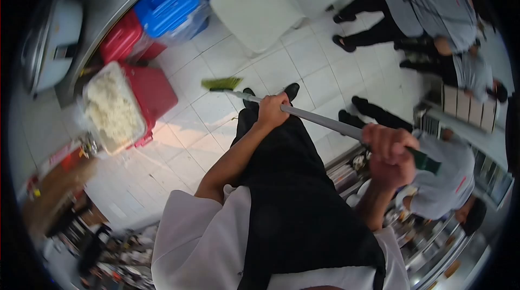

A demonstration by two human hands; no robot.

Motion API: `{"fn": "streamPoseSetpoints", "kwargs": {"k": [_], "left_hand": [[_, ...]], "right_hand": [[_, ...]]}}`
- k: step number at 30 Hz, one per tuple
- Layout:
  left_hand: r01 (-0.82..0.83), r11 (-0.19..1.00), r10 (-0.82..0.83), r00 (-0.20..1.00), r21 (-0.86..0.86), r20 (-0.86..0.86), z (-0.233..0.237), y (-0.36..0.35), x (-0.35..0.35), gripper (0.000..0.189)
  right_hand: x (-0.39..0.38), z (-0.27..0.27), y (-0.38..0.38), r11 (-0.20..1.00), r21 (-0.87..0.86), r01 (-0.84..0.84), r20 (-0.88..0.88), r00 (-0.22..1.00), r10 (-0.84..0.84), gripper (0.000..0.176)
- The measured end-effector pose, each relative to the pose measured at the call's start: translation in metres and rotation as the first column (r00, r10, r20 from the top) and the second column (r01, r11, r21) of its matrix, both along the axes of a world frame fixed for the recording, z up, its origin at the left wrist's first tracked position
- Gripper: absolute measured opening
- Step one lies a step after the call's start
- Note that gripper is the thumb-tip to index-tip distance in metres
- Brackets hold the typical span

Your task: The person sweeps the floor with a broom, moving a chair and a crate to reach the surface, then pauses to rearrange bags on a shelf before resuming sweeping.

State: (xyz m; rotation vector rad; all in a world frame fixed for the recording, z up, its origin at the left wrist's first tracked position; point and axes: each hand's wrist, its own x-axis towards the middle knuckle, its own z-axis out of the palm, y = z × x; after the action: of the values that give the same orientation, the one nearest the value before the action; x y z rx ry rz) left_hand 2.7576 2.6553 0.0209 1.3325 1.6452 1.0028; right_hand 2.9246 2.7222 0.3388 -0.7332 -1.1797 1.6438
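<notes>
A broom with a long grey handle (pixel 325 121) slants across the front of my body. Its green bristles (pixel 221 82) are at or just above the white tiled floor, left of my black shoes; contact is hard to tell. My left hand (pixel 274 110) is wrapped around the lower part of the handle. Higher up, close to the handle's dark green end (pixel 426 161), my right hand (pixel 391 152) grips it, slightly blurred. A small greenish scrap lies on the tiles near my feet.
To the left stands a red container (pixel 151 92) beside a tub of white rice (pixel 114 108). Blue-lidded bins (pixel 170 5) and a white chair (pixel 257 14) are at the top. Several people in grey shirts (pixel 441 173) stand on the right, near counters with utensils.
</notes>
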Motion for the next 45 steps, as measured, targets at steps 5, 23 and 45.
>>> {"fn": "streamPoseSetpoints", "kwargs": {"k": [5,23,45], "left_hand": [[0.597,0.797,-0.596,0.802,0.09,-0.042,0.064,0.03,0.1,0.015],[0.677,0.735,-0.674,0.726,-0.032,-0.134,-0.02,0.051,0.228,0.017],[0.794,0.589,-0.803,0.596,-0.148,-0.001,0.061,0.07,0.34,0.028]], "right_hand": [[0.134,0.081,-0.045,0.926,0.136,0.353,0.017,0.933,-0.358,0.028],[0.265,-0.004,-0.057,0.929,0.216,0.302,0.081,0.942,-0.325,0.031],[0.426,0.037,-0.008,0.689,0.183,0.701,0.007,0.7,-0.714,0.024]]}}
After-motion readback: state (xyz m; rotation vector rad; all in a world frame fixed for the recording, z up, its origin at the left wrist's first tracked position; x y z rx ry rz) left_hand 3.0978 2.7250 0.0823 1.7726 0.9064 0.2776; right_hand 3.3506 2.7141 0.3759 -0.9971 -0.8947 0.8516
